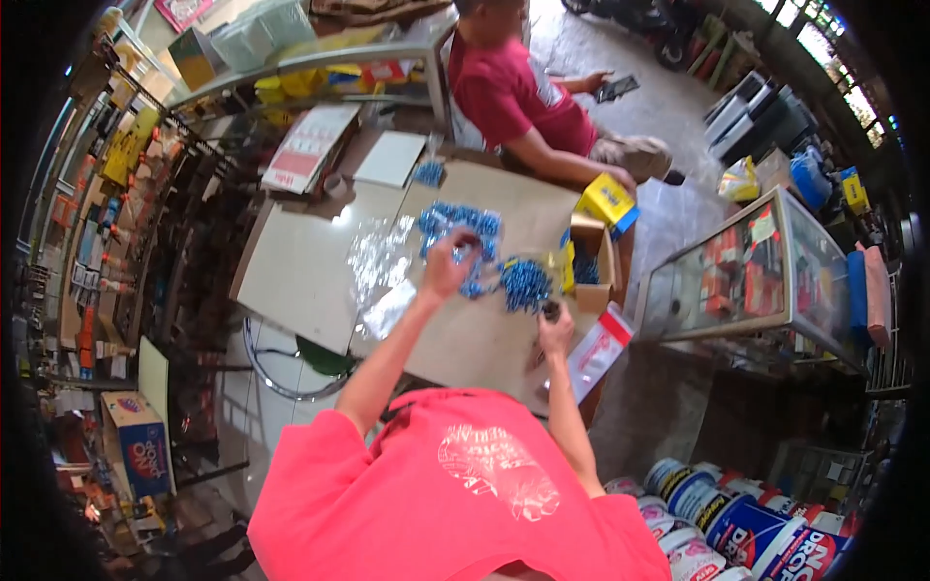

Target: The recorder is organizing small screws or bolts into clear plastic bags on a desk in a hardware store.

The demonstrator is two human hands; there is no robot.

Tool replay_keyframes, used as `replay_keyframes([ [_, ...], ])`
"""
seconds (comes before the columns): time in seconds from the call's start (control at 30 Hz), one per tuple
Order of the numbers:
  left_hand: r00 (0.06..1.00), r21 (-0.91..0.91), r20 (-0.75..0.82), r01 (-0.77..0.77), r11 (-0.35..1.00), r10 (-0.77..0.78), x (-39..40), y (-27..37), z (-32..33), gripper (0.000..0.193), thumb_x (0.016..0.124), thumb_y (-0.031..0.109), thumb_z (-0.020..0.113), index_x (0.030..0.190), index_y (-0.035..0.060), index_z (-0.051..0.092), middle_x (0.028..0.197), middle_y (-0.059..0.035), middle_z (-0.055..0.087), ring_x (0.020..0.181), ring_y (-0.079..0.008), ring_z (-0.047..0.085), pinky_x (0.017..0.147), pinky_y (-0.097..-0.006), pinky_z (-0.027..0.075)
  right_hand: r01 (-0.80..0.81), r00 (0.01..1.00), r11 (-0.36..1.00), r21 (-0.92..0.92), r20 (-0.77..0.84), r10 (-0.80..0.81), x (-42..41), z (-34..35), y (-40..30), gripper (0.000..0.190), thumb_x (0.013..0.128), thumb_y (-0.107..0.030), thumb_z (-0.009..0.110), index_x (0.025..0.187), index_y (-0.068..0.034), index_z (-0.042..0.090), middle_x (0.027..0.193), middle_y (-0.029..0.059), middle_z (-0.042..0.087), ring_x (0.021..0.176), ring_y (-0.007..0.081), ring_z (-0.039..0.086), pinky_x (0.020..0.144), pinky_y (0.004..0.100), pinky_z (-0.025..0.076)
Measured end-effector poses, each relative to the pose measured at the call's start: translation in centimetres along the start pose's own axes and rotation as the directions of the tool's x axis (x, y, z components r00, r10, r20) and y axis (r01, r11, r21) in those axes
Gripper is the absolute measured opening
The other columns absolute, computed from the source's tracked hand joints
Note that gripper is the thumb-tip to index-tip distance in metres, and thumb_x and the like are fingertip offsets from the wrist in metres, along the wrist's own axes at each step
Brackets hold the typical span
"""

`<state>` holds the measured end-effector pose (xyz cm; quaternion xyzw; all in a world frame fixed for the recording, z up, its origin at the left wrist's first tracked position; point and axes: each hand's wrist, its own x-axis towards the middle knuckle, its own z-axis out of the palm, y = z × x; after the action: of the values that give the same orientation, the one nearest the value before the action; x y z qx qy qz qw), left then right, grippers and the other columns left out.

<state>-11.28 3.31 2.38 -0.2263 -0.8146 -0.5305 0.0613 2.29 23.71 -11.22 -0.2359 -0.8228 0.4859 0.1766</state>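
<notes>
My left hand point(445, 267) is over a cluster of small clear packets of blue metal pieces point(459, 214), probably screws. Blur hides whether its fingers hold one. A loose heap of similar blue pieces point(525, 285) lies to the right of it on the tabletop point(429, 334). At the heap's near edge, my right hand point(556, 334) grips a small dark object point(552, 311), too blurred to name. Just beyond that hand, an open cardboard box point(596, 296) has more blue pieces inside. Empty-looking clear plastic bags point(381, 269) spread out to the left of my left hand.
A yellow and blue box point(610, 200) stands at the table's right edge, touched by the hand of a seated person point(508, 87) with a phone. A red and white plastic packet point(599, 348) lies near my right forearm. One blue packet point(429, 173) sits apart. A glass cabinet point(726, 269) stands right.
</notes>
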Motion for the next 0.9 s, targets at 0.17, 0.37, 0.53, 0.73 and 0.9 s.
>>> replay_keyframes([
  [0.17,0.993,0.035,0.074,0.085,0.996,-0.087,2.2,-1.4,-2.2,0.021,0.074,0.009,0.071,0.091,0.0018,0.061,0.085,-0.0118,0.068,0.078,-0.0208,0.066,0.07,-0.0302,0.05,-0.024,1.0,0.986,0.168,-0.002,0.025,-0.1,0.0,-2.0,0.025,0.075,-0.007,0.069,0.098,-0.001,0.059,0.081,0.0051,0.065,0.071,0.0107,0.061,0.065,0.0245,0.049],
  [0.37,0.976,0.026,0.211,0.049,0.998,-0.053,0.6,-4.9,-0.5,0.02,0.074,0.011,0.072,0.09,0.0025,0.063,0.084,-0.009,0.068,0.08,-0.0187,0.066,0.073,-0.0296,0.051,-0.065,0.997,0.97,0.236,0.042,0.057,-1.4,-0.2,-4.0,0.028,0.076,-0.005,0.069,0.1,-0.001,0.058,0.082,0.0032,0.064,0.069,0.0078,0.058,0.063,0.0215,0.047],
  [0.53,0.953,0.229,0.286,0.038,0.973,-0.105,0.2,-6.8,0.1,0.024,0.07,0.019,0.073,0.088,0.0061,0.064,0.082,-0.0089,0.068,0.077,-0.0236,0.066,0.07,-0.0339,0.051,-0.072,0.997,0.961,0.268,0.012,0.071,-1.7,-0.3,-5.0,0.028,0.075,-0.006,0.07,0.1,-0.001,0.058,0.083,0.0046,0.064,0.07,0.0095,0.059,0.063,0.0225,0.048],
  [0.73,0.965,0.216,0.238,0.057,0.975,-0.109,0.6,-7.1,-1.8,0.028,0.07,0.023,0.073,0.093,0.0082,0.063,0.082,-0.0078,0.069,0.077,-0.0242,0.066,0.069,-0.0351,0.052,-0.063,0.998,0.968,0.242,0.04,0.055,-0.1,1.2,-7.3,0.03,0.076,-0.006,0.07,0.101,0.001,0.055,0.087,0.0049,0.063,0.074,0.0094,0.059,0.067,0.0201,0.048],
  [0.9,0.971,0.137,0.2,0.104,0.985,-0.13,1.8,-7.0,-5.6,0.031,0.074,0.018,0.072,0.097,0.0006,0.062,0.087,-0.0123,0.068,0.078,-0.0221,0.067,0.071,-0.0319,0.052,0.063,0.994,0.964,0.26,0.072,-0.085,1.8,4.1,-11.0,0.03,0.075,-0.007,0.07,0.101,0.001,0.059,0.086,0.0071,0.065,0.076,0.0127,0.061,0.067,0.0256,0.05],
])
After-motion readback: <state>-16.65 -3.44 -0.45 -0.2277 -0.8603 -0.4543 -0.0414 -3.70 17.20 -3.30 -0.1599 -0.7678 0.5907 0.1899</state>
